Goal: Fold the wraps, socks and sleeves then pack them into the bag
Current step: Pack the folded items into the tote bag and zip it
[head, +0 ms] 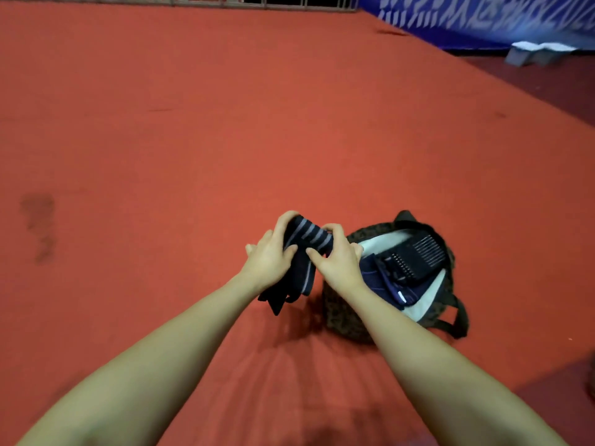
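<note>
- The left hand (269, 257) and the right hand (338, 255) both grip one dark sock (301, 252), fingers curled over its top edge and thumbs pressed on the near face, close together.
- The sock is a soft knit, navy to black, with grey bands across the part stretched between the hands; below the grip its loose end hangs limp in uneven points above the floor.
- Just right of the grip sits the bag (341, 317), a slumped round sack of dark speckled fabric with black webbing straps and a pale lining at its open mouth.
- Inside it lie a folded navy cloth (375, 278) and a black ribbed piece (415, 255) with rows of small light marks.
- Under everything spreads a flat red carpet (161, 156), matte and faintly stained to the far left.
</note>
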The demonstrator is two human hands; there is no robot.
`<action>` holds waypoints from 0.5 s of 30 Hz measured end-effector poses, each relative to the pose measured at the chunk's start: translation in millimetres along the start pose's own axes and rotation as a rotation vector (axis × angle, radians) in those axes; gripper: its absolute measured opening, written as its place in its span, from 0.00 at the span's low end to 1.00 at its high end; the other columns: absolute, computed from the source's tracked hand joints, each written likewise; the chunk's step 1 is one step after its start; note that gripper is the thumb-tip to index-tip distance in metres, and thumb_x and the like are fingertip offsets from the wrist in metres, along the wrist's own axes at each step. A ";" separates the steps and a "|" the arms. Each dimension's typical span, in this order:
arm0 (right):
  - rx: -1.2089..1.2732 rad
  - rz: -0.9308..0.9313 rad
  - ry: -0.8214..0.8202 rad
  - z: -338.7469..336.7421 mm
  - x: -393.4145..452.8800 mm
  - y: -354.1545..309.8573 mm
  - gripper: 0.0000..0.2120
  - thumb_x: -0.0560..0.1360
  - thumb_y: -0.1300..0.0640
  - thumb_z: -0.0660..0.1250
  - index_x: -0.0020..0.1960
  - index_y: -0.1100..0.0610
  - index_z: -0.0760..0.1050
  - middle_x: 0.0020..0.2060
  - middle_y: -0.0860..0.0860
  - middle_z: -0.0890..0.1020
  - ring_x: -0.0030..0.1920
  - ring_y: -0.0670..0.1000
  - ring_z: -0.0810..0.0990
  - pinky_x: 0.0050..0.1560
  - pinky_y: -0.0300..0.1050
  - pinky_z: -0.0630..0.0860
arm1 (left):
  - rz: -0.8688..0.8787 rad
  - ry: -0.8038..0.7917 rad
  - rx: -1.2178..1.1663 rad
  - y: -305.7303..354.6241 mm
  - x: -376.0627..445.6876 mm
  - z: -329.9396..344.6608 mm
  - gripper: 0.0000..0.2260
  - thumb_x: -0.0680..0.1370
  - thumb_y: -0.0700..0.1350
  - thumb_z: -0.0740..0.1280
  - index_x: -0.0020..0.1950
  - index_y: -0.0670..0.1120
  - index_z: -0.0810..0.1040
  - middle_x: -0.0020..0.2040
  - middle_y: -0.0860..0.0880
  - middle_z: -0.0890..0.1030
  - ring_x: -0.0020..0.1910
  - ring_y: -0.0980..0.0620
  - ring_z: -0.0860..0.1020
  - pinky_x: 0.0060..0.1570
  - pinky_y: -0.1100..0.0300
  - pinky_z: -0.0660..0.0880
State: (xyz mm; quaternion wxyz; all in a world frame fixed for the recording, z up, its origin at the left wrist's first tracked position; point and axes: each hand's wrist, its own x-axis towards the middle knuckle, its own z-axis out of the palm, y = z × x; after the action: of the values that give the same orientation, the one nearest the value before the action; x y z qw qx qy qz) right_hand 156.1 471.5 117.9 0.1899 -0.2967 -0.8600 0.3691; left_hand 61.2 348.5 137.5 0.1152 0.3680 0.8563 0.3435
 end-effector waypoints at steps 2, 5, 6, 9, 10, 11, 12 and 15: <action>0.027 0.023 0.029 -20.3 9.0 12.3 0.23 0.74 0.51 0.66 0.65 0.49 0.63 0.53 0.48 0.78 0.52 0.47 0.61 0.57 0.45 0.59 | -0.011 0.014 -0.059 22.1 12.8 14.3 0.26 0.79 0.43 0.59 0.70 0.63 0.52 0.59 0.51 0.76 0.59 0.45 0.74 0.59 0.44 0.64; 0.058 0.029 0.060 -45.9 29.7 39.3 0.28 0.74 0.50 0.65 0.70 0.47 0.58 0.56 0.47 0.77 0.57 0.54 0.66 0.57 0.43 0.59 | -0.031 0.052 -0.114 53.1 31.9 42.2 0.27 0.78 0.44 0.60 0.71 0.63 0.52 0.58 0.54 0.77 0.59 0.46 0.74 0.59 0.46 0.62; 0.071 0.015 0.047 -54.9 36.7 51.2 0.29 0.73 0.50 0.65 0.70 0.45 0.57 0.58 0.47 0.76 0.58 0.54 0.68 0.59 0.43 0.59 | -0.050 0.060 -0.133 63.0 37.5 54.8 0.27 0.78 0.44 0.59 0.71 0.62 0.51 0.57 0.54 0.77 0.59 0.46 0.75 0.59 0.47 0.62; 0.008 -0.033 -0.085 -82.4 54.1 85.4 0.31 0.72 0.49 0.65 0.71 0.39 0.56 0.63 0.45 0.73 0.56 0.57 0.72 0.59 0.44 0.61 | -0.149 0.054 -0.152 82.0 49.9 91.9 0.26 0.78 0.45 0.59 0.72 0.60 0.53 0.57 0.55 0.78 0.59 0.46 0.75 0.59 0.49 0.59; -0.050 -0.039 -0.123 -92.2 58.7 95.3 0.30 0.72 0.48 0.65 0.71 0.40 0.58 0.63 0.44 0.73 0.57 0.56 0.71 0.58 0.45 0.61 | -0.174 0.046 -0.145 86.5 52.7 103.4 0.25 0.79 0.45 0.60 0.72 0.59 0.54 0.56 0.55 0.77 0.59 0.46 0.75 0.58 0.51 0.58; -0.112 -0.062 -0.153 -101.4 64.1 105.3 0.27 0.72 0.48 0.66 0.69 0.43 0.63 0.61 0.45 0.75 0.57 0.55 0.72 0.59 0.46 0.61 | -0.196 0.038 -0.126 91.2 56.1 114.1 0.23 0.79 0.45 0.60 0.71 0.58 0.56 0.56 0.56 0.77 0.59 0.46 0.75 0.57 0.52 0.57; -0.170 -0.097 -0.172 -110.1 69.0 113.6 0.23 0.71 0.47 0.66 0.65 0.46 0.67 0.56 0.44 0.78 0.57 0.53 0.73 0.60 0.46 0.60 | -0.212 0.026 -0.098 96.4 59.5 123.1 0.22 0.79 0.45 0.59 0.71 0.57 0.58 0.57 0.56 0.77 0.61 0.47 0.74 0.56 0.53 0.56; -0.262 -0.120 -0.230 -128.1 77.7 135.6 0.18 0.71 0.44 0.64 0.58 0.50 0.69 0.42 0.45 0.82 0.51 0.50 0.74 0.60 0.47 0.57 | -0.251 -0.006 -0.058 110.9 68.3 146.0 0.21 0.80 0.46 0.59 0.72 0.56 0.60 0.63 0.54 0.76 0.65 0.48 0.72 0.60 0.53 0.57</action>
State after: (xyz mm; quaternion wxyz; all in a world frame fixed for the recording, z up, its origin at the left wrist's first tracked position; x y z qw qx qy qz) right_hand 217.8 663.7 108.8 0.0719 -0.2230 -0.9330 0.2733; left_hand 140.0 525.2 108.2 0.1702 0.2555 0.8851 0.3498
